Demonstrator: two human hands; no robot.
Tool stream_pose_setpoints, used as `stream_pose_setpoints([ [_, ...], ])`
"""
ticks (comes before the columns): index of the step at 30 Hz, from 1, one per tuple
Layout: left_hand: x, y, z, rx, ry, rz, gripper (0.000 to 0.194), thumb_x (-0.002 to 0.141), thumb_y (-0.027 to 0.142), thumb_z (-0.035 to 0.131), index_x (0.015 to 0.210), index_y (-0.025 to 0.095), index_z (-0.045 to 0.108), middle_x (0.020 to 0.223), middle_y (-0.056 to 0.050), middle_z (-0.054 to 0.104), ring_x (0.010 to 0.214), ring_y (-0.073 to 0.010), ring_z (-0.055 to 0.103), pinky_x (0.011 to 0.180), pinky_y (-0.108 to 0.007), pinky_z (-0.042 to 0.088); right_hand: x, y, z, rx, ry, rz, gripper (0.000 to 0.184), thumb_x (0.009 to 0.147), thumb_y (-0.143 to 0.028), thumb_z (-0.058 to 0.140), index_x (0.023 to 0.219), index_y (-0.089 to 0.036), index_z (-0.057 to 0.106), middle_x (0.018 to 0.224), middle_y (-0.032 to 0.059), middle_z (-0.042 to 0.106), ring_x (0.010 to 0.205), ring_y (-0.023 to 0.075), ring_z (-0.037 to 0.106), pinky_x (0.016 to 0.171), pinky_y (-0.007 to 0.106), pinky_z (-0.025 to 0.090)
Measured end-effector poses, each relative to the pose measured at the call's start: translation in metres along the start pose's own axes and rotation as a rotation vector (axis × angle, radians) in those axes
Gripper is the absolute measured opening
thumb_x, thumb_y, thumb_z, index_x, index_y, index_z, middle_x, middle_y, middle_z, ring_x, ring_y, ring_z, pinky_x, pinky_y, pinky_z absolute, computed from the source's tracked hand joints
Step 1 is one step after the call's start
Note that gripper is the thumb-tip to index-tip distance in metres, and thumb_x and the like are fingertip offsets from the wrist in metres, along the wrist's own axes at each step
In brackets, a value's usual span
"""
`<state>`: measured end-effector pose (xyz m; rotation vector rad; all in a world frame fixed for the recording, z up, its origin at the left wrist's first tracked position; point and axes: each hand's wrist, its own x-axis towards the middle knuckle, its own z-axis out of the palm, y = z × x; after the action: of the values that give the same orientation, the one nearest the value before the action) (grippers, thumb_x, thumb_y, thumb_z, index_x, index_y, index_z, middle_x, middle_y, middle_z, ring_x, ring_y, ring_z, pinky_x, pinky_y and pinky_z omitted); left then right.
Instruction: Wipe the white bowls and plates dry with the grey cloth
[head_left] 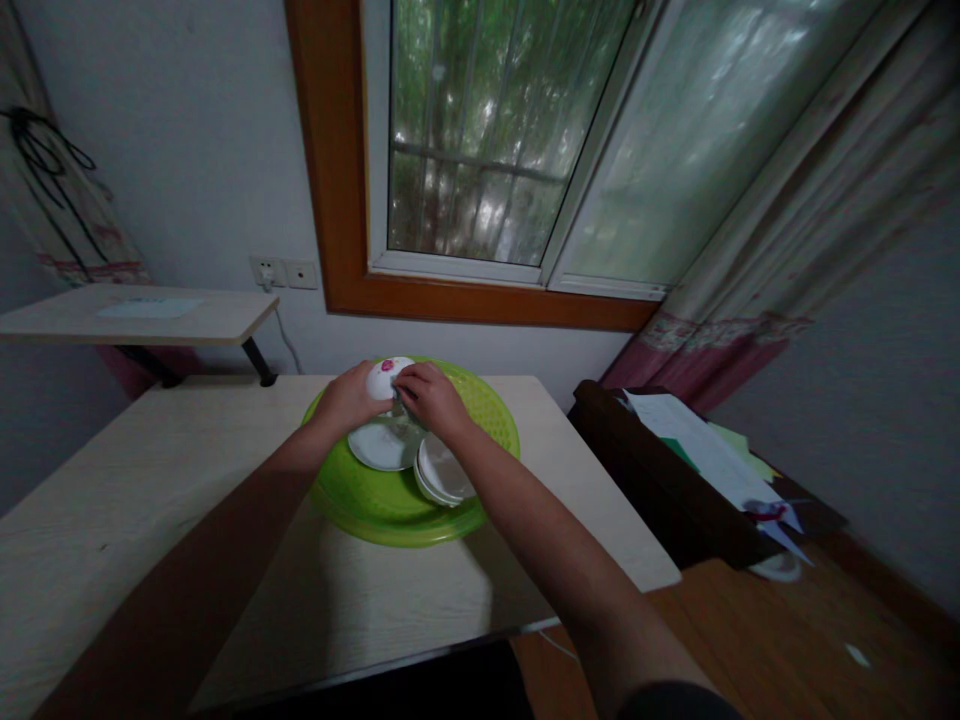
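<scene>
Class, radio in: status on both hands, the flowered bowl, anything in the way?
Left hand gripping white bowl; right hand fingering its side. Bowl held up over green basin. White dish, stacked bowls close by; no obstruction seen.

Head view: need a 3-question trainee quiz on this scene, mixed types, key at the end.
1. Multiple choice. The flower on the raised white bowl is:
A) blue
B) pinkish red
C) yellow

2. Fill in. In the green basin, as this view shows it, the white plate lies to the ___ of the stack of white bowls.

3. Open. Which hand or hands are at the raised bowl, and where?

Key:
1: B.
2: left.
3: Both; the left hand grips its left side, and the right hand has its fingers at the right side.
</scene>
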<state>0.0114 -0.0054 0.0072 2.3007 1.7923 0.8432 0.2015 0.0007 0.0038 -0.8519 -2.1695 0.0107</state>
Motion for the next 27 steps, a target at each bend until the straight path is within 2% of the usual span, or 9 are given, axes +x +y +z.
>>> stream_pose_setpoints([
  [4,0.001,-0.001,0.001,-0.020,0.028,0.021,0.058,0.070,0.047,0.070,0.119,0.020,0.056,0.110,-0.010,0.070,0.099,-0.0286,0.067,0.079,-0.034,0.048,0.000,0.005,0.001,0.023,0.091,0.046,0.018,0.092,-0.021,0.062,0.102,-0.025,0.076,0.107,0.0078,0.068,0.104,0.0226,0.060,0.097,0.038,0.047],
  [8,0.000,-0.001,0.001,-0.016,0.020,0.055,0.059,0.069,0.045,0.071,0.121,0.020,0.056,0.112,-0.011,0.070,0.102,-0.0298,0.066,0.082,-0.035,0.048,-0.002,0.020,-0.001,0.072,0.191,0.188,0.017,0.092,-0.020,0.061,0.099,-0.022,0.077,0.099,0.0077,0.068,0.096,0.0209,0.062,0.092,0.036,0.049],
  [12,-0.001,-0.001,0.001,-0.023,0.001,0.095,0.063,0.068,0.041,0.072,0.126,0.021,0.055,0.121,-0.011,0.068,0.109,-0.0293,0.064,0.090,-0.035,0.048,-0.004,0.032,-0.003,0.085,0.207,0.293,0.017,0.092,-0.018,0.060,0.095,-0.021,0.077,0.095,0.0065,0.070,0.092,0.0195,0.064,0.090,0.034,0.050],
  [15,-0.002,0.000,0.000,-0.017,0.003,0.118,0.064,0.070,0.043,0.072,0.128,0.022,0.055,0.126,-0.011,0.066,0.114,-0.0293,0.062,0.094,-0.035,0.047,-0.004,0.030,-0.003,0.083,0.210,0.272,0.017,0.092,-0.020,0.061,0.097,-0.022,0.077,0.097,0.0063,0.070,0.093,0.0196,0.064,0.091,0.034,0.050],
  [22,-0.004,-0.001,0.002,0.020,-0.010,0.174,0.063,0.071,0.039,0.072,0.130,0.022,0.055,0.128,-0.011,0.065,0.115,-0.0298,0.062,0.095,-0.037,0.047,-0.001,0.010,-0.002,0.074,0.111,0.060,0.019,0.091,-0.021,0.066,0.106,-0.026,0.077,0.103,0.0062,0.071,0.099,0.0202,0.062,0.094,0.035,0.047],
  [24,-0.004,-0.003,0.004,0.026,-0.004,0.203,0.062,0.073,0.041,0.071,0.129,0.021,0.055,0.126,-0.011,0.066,0.114,-0.0299,0.062,0.095,-0.037,0.048,-0.001,0.008,-0.002,0.067,0.106,0.061,0.019,0.091,-0.021,0.066,0.107,-0.025,0.077,0.103,0.0065,0.071,0.099,0.0200,0.062,0.094,0.034,0.047],
  [27,-0.002,-0.006,0.008,0.034,0.020,0.240,0.064,0.073,0.042,0.072,0.131,0.020,0.055,0.128,-0.012,0.065,0.116,-0.0303,0.062,0.097,-0.038,0.048,-0.001,0.013,-0.002,0.072,0.155,0.157,0.019,0.093,-0.021,0.063,0.106,-0.024,0.077,0.100,0.0071,0.071,0.099,0.0199,0.062,0.094,0.034,0.047],
])
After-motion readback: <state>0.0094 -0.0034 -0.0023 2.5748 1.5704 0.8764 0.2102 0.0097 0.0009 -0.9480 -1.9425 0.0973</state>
